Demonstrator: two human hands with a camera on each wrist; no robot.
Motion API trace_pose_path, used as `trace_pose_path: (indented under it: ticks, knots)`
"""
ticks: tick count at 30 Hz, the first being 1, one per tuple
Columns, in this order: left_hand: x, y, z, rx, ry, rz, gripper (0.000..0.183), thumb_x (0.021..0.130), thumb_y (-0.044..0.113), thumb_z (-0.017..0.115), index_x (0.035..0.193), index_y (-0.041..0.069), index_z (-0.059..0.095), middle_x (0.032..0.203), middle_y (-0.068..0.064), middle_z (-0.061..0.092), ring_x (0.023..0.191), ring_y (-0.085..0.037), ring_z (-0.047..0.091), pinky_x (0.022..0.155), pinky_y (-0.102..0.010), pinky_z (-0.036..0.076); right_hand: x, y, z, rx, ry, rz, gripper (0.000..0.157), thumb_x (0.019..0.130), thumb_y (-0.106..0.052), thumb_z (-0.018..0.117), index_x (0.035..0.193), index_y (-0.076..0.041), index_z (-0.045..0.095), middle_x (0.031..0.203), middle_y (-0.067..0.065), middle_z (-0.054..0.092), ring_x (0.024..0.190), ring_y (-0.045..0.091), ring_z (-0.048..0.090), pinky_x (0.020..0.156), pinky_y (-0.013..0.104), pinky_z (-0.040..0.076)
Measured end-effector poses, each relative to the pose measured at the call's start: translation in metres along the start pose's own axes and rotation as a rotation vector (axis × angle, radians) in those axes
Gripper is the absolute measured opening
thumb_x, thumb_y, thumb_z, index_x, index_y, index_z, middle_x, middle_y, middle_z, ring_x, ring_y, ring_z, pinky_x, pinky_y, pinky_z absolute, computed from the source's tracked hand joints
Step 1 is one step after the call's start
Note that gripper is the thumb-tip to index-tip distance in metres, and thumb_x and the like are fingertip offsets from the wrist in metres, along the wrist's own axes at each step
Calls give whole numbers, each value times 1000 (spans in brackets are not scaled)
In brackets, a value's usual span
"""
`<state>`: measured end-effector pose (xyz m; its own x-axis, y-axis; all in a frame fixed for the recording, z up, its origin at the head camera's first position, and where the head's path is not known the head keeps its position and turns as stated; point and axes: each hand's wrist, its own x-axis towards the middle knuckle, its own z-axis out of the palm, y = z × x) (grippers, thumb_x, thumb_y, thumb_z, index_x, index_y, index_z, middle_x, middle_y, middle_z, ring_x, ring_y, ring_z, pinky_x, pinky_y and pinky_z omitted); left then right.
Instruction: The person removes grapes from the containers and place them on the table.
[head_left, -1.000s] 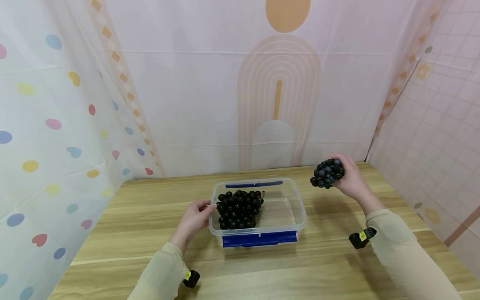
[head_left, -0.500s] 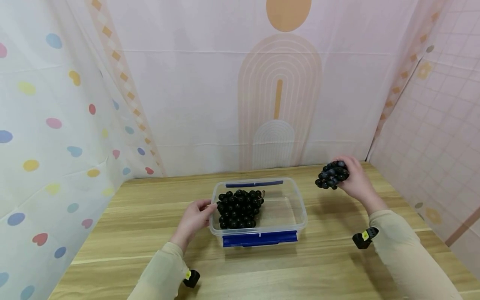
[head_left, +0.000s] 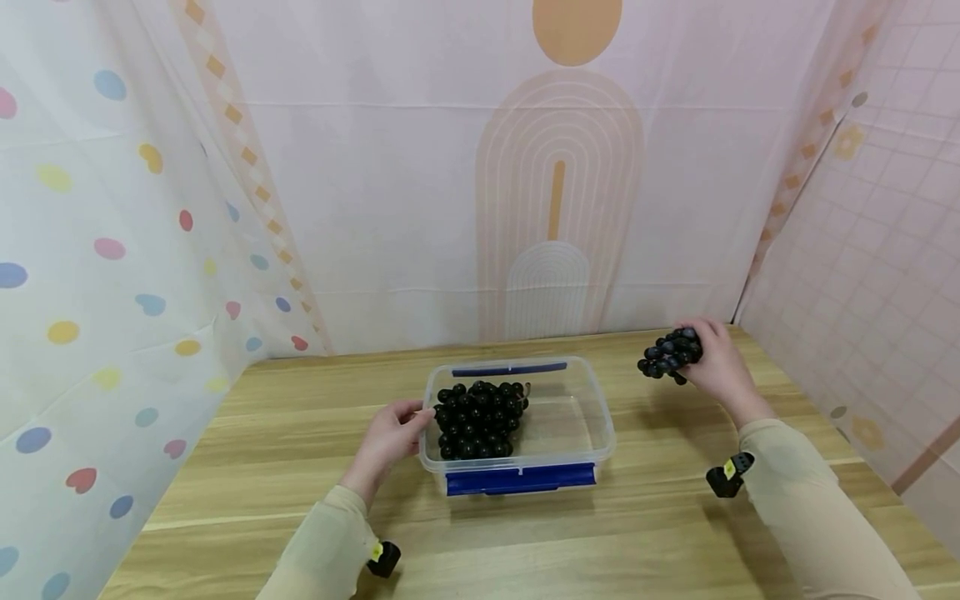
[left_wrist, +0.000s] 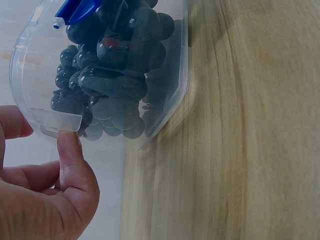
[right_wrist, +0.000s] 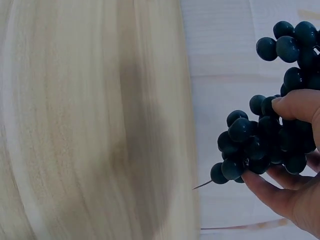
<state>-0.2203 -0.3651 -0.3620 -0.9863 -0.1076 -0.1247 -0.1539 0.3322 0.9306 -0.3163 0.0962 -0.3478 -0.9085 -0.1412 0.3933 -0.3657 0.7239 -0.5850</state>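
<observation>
Grapes point(head_left: 670, 353) gripped by the right hand point(head_left: 718, 363) have shifted rightward.

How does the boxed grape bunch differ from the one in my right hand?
The boxed bunch rests in the clear box; the held bunch is above the table in your right hand. The boxed bunch looks larger than the held bunch. Both look dark and shiny.

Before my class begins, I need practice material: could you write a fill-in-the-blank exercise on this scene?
1. The left hand grips the clear container; the right hand holds a bunch of dark ____.
2. The container's near latch is colored ____.
3. In the head view, the other bunch lies at the container's ____-hand end.

Missing words: grapes; blue; left
</observation>
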Motion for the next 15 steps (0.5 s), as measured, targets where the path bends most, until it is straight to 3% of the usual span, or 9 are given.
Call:
trace_pose_path:
  ticks: [15]
  knots:
    - [-2, 1, 0, 12, -1, -1, 41, 100, 17, 60, 132, -8, 56, 102, -15, 59, 76, -18, 54, 69, -33, 51, 1, 13, 7, -110, -36, 37, 57, 77, 2, 75, 127, 2, 49, 131, 40, 36, 115, 62, 42, 96, 72, 33]
